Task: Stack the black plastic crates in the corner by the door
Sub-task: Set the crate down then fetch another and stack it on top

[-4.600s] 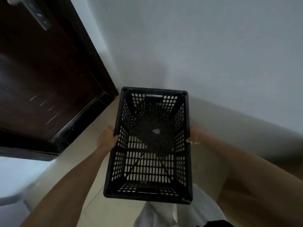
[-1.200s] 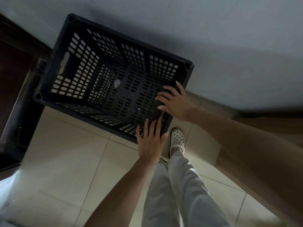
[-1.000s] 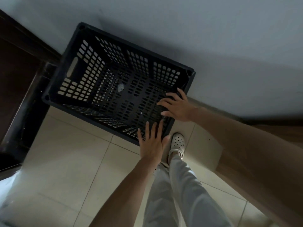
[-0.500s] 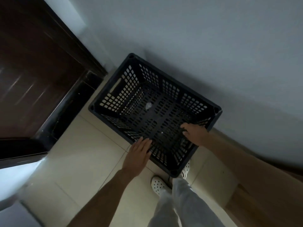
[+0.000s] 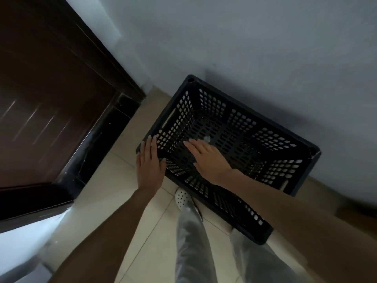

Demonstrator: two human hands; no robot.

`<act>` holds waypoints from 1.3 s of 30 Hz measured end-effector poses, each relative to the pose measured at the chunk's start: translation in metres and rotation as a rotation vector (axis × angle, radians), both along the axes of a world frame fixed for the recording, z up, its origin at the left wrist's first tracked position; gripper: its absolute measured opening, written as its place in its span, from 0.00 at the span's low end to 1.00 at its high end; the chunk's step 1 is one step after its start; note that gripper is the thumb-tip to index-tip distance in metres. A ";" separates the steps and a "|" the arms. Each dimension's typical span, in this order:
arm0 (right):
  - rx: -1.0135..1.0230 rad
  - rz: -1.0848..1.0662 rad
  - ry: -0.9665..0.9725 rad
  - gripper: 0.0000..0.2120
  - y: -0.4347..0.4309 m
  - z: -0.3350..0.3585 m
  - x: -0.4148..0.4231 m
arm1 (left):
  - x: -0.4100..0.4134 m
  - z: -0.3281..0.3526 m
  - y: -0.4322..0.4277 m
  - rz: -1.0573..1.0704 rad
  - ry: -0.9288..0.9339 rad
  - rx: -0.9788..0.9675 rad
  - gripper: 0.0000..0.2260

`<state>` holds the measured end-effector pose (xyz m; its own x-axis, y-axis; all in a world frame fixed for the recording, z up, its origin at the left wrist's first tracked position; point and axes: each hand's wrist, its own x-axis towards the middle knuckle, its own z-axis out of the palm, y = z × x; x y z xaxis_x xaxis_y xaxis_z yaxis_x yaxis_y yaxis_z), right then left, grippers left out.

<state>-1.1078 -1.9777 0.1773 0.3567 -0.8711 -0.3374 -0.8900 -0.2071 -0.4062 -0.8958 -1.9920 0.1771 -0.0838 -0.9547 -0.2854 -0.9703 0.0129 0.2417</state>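
Note:
A black plastic crate (image 5: 244, 127) with perforated walls stands open side up against the white wall, close to the dark door. My left hand (image 5: 150, 164) lies flat on the crate's near left corner, fingers together and extended. My right hand (image 5: 208, 158) hovers flat over the crate's inside by the near rim, fingers spread; I cannot tell whether it touches. A small pale scrap (image 5: 207, 138) lies on the crate's floor. Whether another crate sits beneath is hidden.
A dark brown door (image 5: 44, 94) with a black frame base (image 5: 106, 137) fills the left. The floor (image 5: 126, 203) has beige tiles. My legs in grey trousers and a white perforated shoe (image 5: 182, 198) stand just in front of the crate.
The crate has gone from carried in both hands to standing by the wall. Both hands have slid left along its near side, the left one to the corner.

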 end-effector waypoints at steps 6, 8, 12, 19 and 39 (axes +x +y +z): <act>-0.113 -0.052 0.125 0.39 -0.096 -0.006 0.052 | 0.021 -0.026 -0.079 -0.148 -0.025 0.053 0.41; -0.162 -0.021 0.179 0.42 -0.123 -0.010 0.066 | 0.023 -0.031 -0.092 -0.174 -0.023 0.060 0.42; -0.168 0.048 0.279 0.41 -0.163 -0.028 0.088 | 0.037 -0.046 -0.107 -0.275 -0.041 0.147 0.49; -0.086 0.156 0.364 0.39 -0.170 -0.047 0.086 | 0.042 -0.053 -0.112 -0.312 0.035 0.225 0.53; -0.081 -0.148 0.204 0.39 -0.166 -0.023 0.027 | 0.051 -0.030 -0.151 -0.473 0.127 0.314 0.42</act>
